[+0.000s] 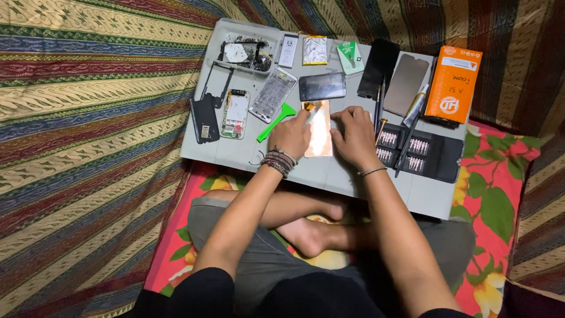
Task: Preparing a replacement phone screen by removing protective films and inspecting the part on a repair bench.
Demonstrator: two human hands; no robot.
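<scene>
A shiny copper-coloured rectangular plate lies flat on the grey work mat in front of me. My left hand rests on the plate's left edge, its index finger stretched toward the top corner. My right hand presses its fingers down on the plate's right edge. Both wrists wear bracelets. A green plastic pry tool lies just left of my left hand. A dark phone screen sits just beyond the plate.
On the mat are a bare phone circuit frame, a black back cover, a grey parts tray, a black case of screwdriver bits, a glue tube and an orange box. Patterned cloth surrounds everything.
</scene>
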